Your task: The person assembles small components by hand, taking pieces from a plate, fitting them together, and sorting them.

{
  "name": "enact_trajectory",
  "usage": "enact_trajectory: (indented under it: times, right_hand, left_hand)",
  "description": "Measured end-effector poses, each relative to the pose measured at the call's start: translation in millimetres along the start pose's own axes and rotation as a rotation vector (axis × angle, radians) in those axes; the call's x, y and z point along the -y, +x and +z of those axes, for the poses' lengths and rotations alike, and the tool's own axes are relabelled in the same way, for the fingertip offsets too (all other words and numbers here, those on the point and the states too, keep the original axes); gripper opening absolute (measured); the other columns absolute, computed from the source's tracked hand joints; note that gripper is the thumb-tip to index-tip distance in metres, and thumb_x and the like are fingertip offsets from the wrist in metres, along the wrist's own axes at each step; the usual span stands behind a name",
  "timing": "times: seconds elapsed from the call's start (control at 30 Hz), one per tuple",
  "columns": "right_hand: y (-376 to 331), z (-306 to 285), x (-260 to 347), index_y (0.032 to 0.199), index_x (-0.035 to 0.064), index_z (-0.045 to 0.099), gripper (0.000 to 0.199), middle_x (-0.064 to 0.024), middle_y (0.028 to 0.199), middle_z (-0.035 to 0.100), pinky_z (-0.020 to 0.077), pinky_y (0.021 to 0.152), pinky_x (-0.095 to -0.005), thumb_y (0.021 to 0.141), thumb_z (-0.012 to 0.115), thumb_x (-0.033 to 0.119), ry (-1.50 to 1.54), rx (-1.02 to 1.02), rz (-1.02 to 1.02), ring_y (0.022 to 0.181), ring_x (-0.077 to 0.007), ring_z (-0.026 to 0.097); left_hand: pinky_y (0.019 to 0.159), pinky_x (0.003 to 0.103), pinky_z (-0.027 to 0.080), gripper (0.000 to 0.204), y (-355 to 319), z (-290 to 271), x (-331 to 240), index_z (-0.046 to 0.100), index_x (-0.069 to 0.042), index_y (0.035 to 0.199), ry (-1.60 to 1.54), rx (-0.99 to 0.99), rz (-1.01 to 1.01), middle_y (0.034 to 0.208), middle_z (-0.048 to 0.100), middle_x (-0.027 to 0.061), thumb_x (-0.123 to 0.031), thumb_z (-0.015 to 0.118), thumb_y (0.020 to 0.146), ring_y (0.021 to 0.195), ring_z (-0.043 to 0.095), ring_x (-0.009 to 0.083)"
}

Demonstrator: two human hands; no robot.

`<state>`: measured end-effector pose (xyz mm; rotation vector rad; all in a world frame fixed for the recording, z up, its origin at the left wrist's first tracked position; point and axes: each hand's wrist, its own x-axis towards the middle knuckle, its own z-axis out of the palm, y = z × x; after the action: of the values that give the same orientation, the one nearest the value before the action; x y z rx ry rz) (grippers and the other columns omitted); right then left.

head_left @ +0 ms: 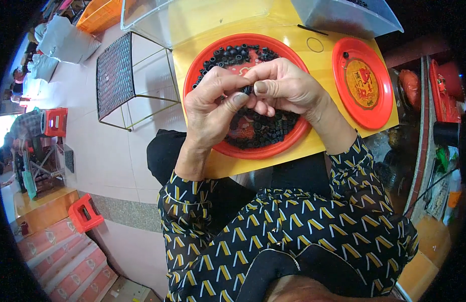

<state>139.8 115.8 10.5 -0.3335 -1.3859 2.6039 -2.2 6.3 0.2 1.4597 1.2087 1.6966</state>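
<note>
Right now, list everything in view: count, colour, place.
Table: one, yellow, centre
Large round tray: one, red, on table
Small round tray: one, red, table's right
Small hollow pieces: many, black, mostly large tray
Thin loop: one, dark, between trays
Plastic bins: two, clear, table's far side
Woven stool: one, black, left of table
Plastic stool: one, red, lower left
Crate: one, orange, upper left
Sacks: multiple, white, upper left
Left hand, right hand: two, bare, pinching a piece over large tray

Hands (210, 102) together, fingertips (261, 88) pinching, forearms (192, 159) angled inward
</note>
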Motion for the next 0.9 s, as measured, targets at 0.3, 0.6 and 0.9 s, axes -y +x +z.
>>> enact_trajectory:
  times: [0.3,0.6,0.9]
  right_hand:
    - [1.9,-2.7,-8.2,0.087,-0.0014,0.054,0.022,-0.0061,0.068,0.058,0.0422,0.041,-0.0156,0.08,0.062,0.018,0.1,0.089,-0.024,0.049,-0.0074,0.054]
    - [4.2,-4.2,-3.1,0.086,0.0025,0.054,0.016,-0.0047,0.07,0.059,0.0435,0.044,-0.0162,0.083,0.058,0.018,0.024,-0.055,0.018,0.055,-0.0077,0.057]
    - [3.4,-6.9,-5.4,0.091,0.0012,0.055,0.02,-0.0048,0.071,0.06,0.0438,0.045,-0.0164,0.083,0.057,0.02,0.041,-0.017,0.021,0.057,-0.0073,0.057]
  left_hand:
    - [0.062,0.023,0.041,0.021,5.7,-1.1,-3.4,0.062,-0.001,0.085,0.115,0.068,0.101,0.075,0.055,0.0044,0.006,0.064,0.065,0.068,0.052,0.0129]
    - [0.061,0.026,0.044,0.022,7.0,5.4,-0.8,0.06,-0.001,0.085,0.332,-0.016,0.083,0.076,0.054,0.0068,0.009,0.061,0.065,0.069,0.054,0.016]
    - [0.06,0.026,0.044,0.021,7.7,5.1,3.0,0.059,0.0,0.084,0.289,-0.036,0.126,0.077,0.054,0.0079,0.009,0.061,0.066,0.068,0.054,0.017]
